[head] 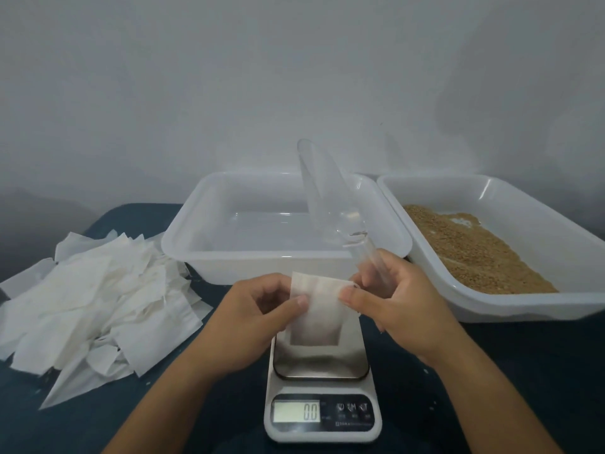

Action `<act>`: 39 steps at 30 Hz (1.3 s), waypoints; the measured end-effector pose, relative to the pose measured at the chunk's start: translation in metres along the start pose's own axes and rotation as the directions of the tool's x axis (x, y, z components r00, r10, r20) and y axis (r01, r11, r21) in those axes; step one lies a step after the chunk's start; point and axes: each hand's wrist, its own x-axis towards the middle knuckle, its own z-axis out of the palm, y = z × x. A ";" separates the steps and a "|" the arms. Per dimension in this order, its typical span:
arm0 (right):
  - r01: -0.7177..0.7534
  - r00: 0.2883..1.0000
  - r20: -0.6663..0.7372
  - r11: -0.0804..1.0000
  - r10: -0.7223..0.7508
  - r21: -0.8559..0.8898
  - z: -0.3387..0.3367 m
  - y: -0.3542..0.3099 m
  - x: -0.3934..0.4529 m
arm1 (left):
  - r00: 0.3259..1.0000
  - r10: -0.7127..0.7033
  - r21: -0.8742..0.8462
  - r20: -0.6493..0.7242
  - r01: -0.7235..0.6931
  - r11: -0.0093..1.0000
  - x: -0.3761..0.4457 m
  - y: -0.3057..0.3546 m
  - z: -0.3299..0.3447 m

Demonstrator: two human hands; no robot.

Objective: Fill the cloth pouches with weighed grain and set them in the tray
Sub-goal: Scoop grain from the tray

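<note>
I hold one white cloth pouch (319,311) above the scale (322,404), whose display reads 0.0. My left hand (258,314) pinches the pouch's left top edge. My right hand (397,296) pinches its right top edge and also grips the handle of a clear plastic scoop (322,188), which points up and back over the white tray (229,257). That tray holds no pouches. A second white tray (523,311) at the right holds brown grain (474,253).
A heap of several loose white pouches (98,303) lies on the dark blue tabletop (507,388) at the left. A pale wall stands close behind the trays. The scale sits at the front centre between my forearms.
</note>
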 end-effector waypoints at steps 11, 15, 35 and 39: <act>-0.047 0.990 -0.143 0.967 0.011 -0.250 0.013 0.023 0.003 | 0.996 -0.046 0.456 -0.082 0.079 0.887 -0.002 -0.013 -0.010; 0.005 0.942 -0.324 0.969 -0.086 -0.245 0.011 0.021 0.002 | 0.961 -0.121 0.427 -0.249 0.221 0.877 -0.001 -0.016 -0.021; 0.076 0.810 -0.562 0.981 -0.167 -0.181 -0.001 0.025 0.006 | 0.826 -0.217 0.183 -0.520 0.356 0.916 0.006 -0.025 -0.040; 0.007 0.877 -0.467 0.973 -0.117 -0.232 0.002 0.031 0.006 | 0.868 -0.202 0.250 -0.454 0.341 0.906 0.006 -0.027 -0.028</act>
